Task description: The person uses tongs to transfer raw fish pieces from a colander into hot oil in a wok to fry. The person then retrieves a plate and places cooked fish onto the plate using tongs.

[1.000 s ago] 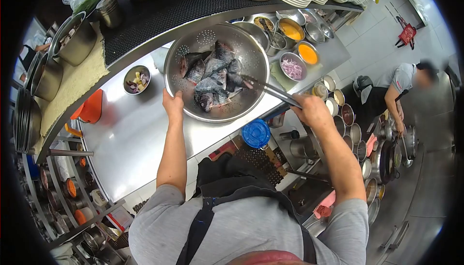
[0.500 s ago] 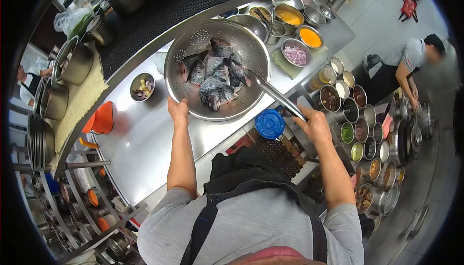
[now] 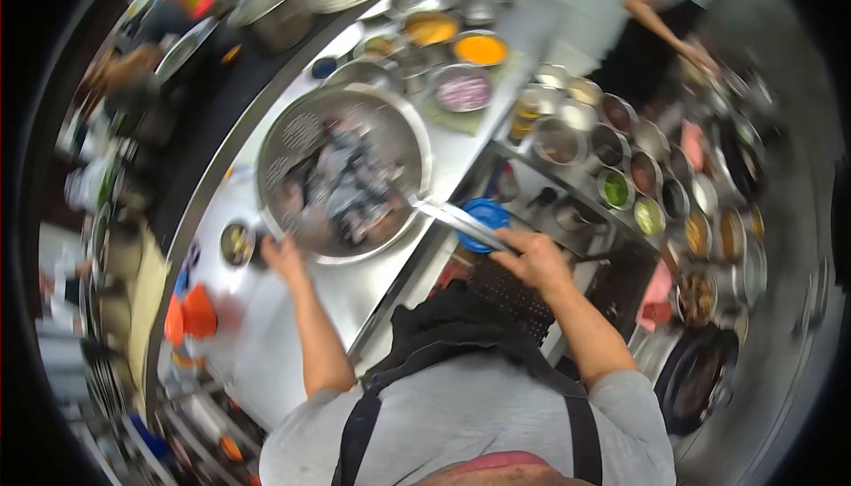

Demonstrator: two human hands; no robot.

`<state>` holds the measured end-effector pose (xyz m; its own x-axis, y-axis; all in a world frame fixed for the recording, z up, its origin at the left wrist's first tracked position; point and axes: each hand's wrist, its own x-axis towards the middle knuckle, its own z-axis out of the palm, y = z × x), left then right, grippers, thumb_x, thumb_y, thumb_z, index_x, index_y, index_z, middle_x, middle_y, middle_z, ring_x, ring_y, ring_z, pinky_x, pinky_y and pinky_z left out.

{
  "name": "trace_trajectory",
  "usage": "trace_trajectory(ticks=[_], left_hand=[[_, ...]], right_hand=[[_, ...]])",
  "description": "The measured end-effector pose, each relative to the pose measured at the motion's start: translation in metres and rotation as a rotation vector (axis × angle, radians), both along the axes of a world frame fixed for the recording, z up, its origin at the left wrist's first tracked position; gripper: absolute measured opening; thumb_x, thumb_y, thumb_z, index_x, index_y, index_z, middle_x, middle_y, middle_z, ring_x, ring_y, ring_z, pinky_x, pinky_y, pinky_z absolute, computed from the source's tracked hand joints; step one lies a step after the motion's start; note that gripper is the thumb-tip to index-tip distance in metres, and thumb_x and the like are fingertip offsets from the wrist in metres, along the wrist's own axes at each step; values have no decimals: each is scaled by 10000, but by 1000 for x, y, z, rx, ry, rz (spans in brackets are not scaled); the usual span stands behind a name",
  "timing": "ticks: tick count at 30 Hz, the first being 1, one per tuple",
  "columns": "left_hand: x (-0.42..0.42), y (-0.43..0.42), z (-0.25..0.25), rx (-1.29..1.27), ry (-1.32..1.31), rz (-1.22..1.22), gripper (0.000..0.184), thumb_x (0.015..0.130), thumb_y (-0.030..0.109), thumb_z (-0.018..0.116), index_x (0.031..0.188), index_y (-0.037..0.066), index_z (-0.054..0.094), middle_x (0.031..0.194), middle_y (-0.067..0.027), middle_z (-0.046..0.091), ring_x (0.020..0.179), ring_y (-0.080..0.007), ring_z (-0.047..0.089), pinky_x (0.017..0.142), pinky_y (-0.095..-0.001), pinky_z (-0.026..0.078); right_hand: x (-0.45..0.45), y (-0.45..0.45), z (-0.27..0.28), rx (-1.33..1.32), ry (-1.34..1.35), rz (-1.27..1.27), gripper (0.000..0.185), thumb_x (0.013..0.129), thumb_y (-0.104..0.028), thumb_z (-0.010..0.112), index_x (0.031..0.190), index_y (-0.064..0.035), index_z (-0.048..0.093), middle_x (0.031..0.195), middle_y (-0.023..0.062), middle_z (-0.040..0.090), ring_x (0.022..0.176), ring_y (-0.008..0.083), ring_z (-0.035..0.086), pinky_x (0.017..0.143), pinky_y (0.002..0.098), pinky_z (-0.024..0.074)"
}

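Observation:
A large perforated steel colander [image 3: 399, 131] rests on or just over the steel counter, with several pieces of dark-skinned fish [image 3: 346, 171] in it, smeared by motion. My left hand [image 3: 284, 260] grips the colander's near left rim, thumb on the edge and fingers partly hidden and blurred. My right hand [image 3: 538, 262] is closed round the handle end of metal tongs [image 3: 456, 220]. The tongs point up and left over the colander's right rim, their tips too blurred to make out. A small bowl of pale chopped pieces [image 3: 238, 245] sits left of my left hand.
Bowls of orange liquid [image 3: 480, 48] and sliced purple onion [image 3: 463, 91] stand behind the colander. Several ingredient pots [image 3: 613, 187] fill the right side, near a co-worker's arm [image 3: 665, 29]. A blue lid [image 3: 483, 220] lies below the counter edge; orange containers [image 3: 197, 313] stand left.
The whole view has turned and blurred. The colander, fish and tongs appear farther left and lower, both hands keeping their holds. Another person's arm and a plate now show at the upper left.

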<state>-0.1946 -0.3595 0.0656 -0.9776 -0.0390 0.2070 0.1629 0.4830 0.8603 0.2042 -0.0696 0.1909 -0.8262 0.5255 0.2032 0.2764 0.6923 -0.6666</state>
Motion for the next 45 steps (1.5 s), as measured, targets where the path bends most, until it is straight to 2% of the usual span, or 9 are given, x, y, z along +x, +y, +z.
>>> trace_trajectory(ticks=[2, 4, 11, 18, 22, 27, 31, 44, 45], left_hand=[[-39, -18, -32, -25, 246, 16, 557, 867, 225, 667, 1316, -46, 482, 1304, -227, 528, 1216, -325, 496, 1051, -377, 368], [11, 25, 46, -26, 318, 59, 505, 891, 205, 624, 1303, -55, 492, 1308, -203, 540, 1165, -336, 525, 1040, -371, 370], [131, 191, 107, 203, 291, -650, 299, 927, 49, 544, 1218, -20, 569, 1179, -123, 622, 1016, -207, 589, 912, -324, 450], [302, 303, 6, 126, 126, -1526, 216, 891, 22, 570, 1101, -13, 602, 1081, -131, 654, 967, -209, 626, 880, -319, 482], [384, 289, -58, -455, 37, -1763, 267, 817, 46, 645, 1082, 13, 636, 1002, -176, 692, 944, -270, 673, 834, -363, 517], [374, 247, -191, -1002, -157, -1756, 355, 761, 240, 714, 1053, 39, 687, 1023, -184, 701, 1006, -317, 664, 884, -397, 499], [327, 207, -222, -1323, -126, -1811, 347, 762, 244, 690, 1046, 47, 698, 1035, -182, 700, 1009, -321, 662, 885, -391, 501], [291, 127, -199, -1350, -428, -1516, 355, 745, 252, 689, 1038, 53, 703, 1015, -182, 703, 1000, -334, 661, 862, -393, 513], [289, 120, -214, -1158, -336, -1465, 372, 737, 265, 692, 1029, 34, 695, 978, -176, 708, 945, -339, 676, 828, -403, 521]], right_hand=[[30, -6, 4, -39, 11, -33, 388, 792, -274, 731, 1111, -66, 654, 945, 182, 682, 848, 376, 648, 757, 422, 528], [67, -16, 2, -25, 67, -83, 387, 794, -275, 727, 1114, -68, 658, 949, 177, 682, 841, 371, 649, 755, 422, 528], [226, -87, 26, -168, 38, -509, 390, 785, -239, 741, 1113, -42, 669, 954, 165, 688, 842, 342, 662, 749, 400, 532], [382, -189, 19, -122, 24, -1247, 409, 793, -293, 754, 1121, -59, 682, 1069, 177, 689, 956, 328, 675, 847, 365, 535], [480, -229, 0, 7, -18, -1598, 417, 784, -267, 769, 1137, -61, 684, 1088, 187, 680, 997, 336, 666, 884, 361, 523], [596, -237, 6, 71, -173, -1903, 416, 772, -218, 769, 1140, -47, 676, 1026, 215, 675, 946, 349, 670, 841, 387, 526], [653, -202, 19, -75, -294, -1998, 432, 774, -216, 761, 1159, -47, 663, 1017, 245, 663, 976, 384, 638, 855, 429, 510], [763, -137, -17, -291, -668, -2140, 365, 798, -254, 727, 1088, -39, 676, 1054, 239, 663, 1064, 377, 616, 922, 469, 488], [764, -141, -13, -291, -672, -2135, 365, 798, -254, 727, 1088, -39, 676, 1054, 239, 663, 1064, 377, 616, 922, 469, 488]])
